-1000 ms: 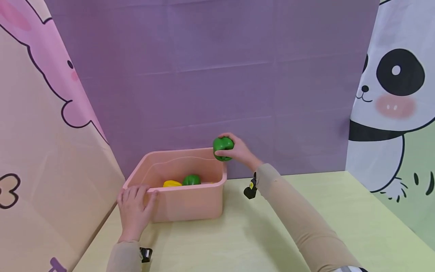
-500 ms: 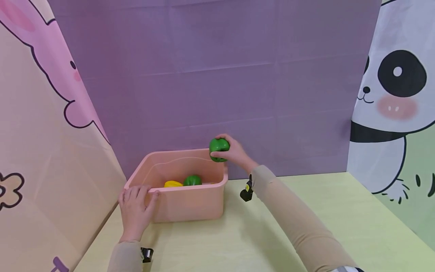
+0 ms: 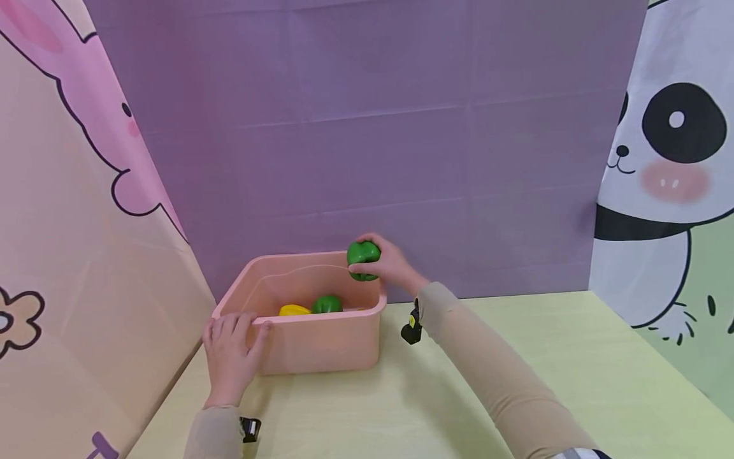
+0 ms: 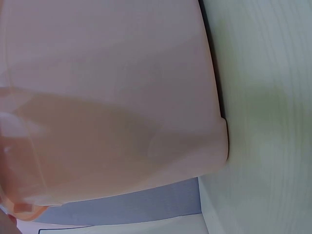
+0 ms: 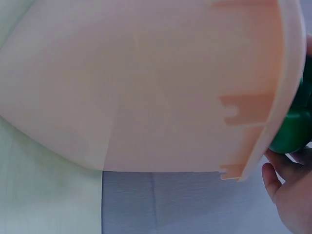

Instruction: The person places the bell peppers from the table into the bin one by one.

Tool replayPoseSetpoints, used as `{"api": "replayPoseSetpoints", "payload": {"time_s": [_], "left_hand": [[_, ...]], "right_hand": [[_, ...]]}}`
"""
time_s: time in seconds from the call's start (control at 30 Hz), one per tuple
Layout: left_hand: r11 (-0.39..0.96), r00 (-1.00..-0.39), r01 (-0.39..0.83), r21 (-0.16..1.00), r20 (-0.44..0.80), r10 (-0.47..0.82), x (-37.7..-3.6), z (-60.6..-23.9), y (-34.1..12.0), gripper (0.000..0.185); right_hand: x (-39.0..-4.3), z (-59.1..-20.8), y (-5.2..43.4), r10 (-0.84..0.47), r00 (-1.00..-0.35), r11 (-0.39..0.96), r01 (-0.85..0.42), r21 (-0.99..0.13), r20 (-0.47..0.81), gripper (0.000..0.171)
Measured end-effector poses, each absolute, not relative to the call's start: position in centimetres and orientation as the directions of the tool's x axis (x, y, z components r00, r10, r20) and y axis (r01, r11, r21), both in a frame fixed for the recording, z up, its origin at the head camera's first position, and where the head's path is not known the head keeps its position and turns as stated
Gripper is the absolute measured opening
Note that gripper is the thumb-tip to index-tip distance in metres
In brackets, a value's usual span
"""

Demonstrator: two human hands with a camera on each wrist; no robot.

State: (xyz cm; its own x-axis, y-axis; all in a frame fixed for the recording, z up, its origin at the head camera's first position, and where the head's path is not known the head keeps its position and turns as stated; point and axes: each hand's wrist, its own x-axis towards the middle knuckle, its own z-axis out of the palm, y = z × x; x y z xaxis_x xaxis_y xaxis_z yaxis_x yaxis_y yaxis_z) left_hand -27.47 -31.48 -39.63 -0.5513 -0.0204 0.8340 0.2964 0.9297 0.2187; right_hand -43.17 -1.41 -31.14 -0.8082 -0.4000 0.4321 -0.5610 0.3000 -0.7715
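A pink plastic storage box (image 3: 321, 344) stands on the table. My left hand (image 3: 232, 357) grips its near left corner, fingers over the rim and thumb against the front wall. My right hand (image 3: 390, 264) holds a green bell pepper (image 3: 361, 253) between thumb and fingers at the box's right end, about rim height. In the right wrist view, the held green pepper (image 5: 291, 129) shows partly behind the box rim (image 5: 287, 83). Inside the box lie a second green bell pepper (image 3: 327, 304) and a yellow piece (image 3: 295, 310), whose lower parts are hidden by the front wall.
The pale wood-grain table (image 3: 487, 357) extends in front of the box and to its right. A purple cloth backdrop (image 3: 367, 127) hangs behind it. Printed cartoon panels flank the table, a panda (image 3: 676, 172) at right.
My right hand has carried the green bell pepper a little left and down, over the box's right end. The left hand stays at the box corner.
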Motion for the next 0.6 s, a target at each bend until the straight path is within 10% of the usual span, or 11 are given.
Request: {"api": "replayPoseSetpoints", "payload": {"time_s": [0.6], "left_hand": [[0.928,-0.551,0.300,0.220,0.834,-0.019,-27.6,-39.7,-31.6,0.034]], "right_hand": [[-43.0,-32.3,-2.4,-0.420,-0.812,0.324,-0.552,-0.769,0.405,0.060]]}}
